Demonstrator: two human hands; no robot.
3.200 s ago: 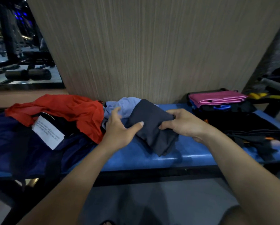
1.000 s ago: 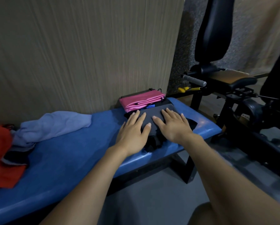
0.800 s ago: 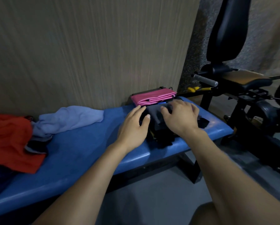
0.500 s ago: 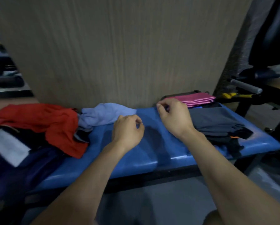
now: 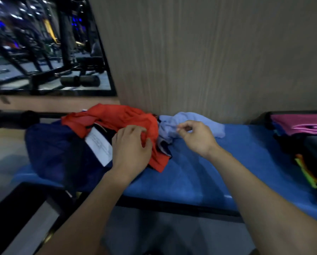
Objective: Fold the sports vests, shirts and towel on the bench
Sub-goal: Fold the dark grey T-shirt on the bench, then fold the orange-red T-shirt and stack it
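Two bare forearms, no sleeves, watch or rings showing, left hand, right hand, short fingernails

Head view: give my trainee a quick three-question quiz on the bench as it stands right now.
1. True or false: the left hand grips the crumpled red-orange garment.
2. Multiple choice: what lies directly beyond the right hand? A) a yellow cap B) the crumpled light blue cloth C) a water bottle
3. Fill in: the folded pink fabric sits at the ____ end of the padded blue bench, as the person faces it.

Key: 1 true; 2 B; 3 right. Whether the right hand's curled fingers already pinch the blue cloth cannot be told through the blur.
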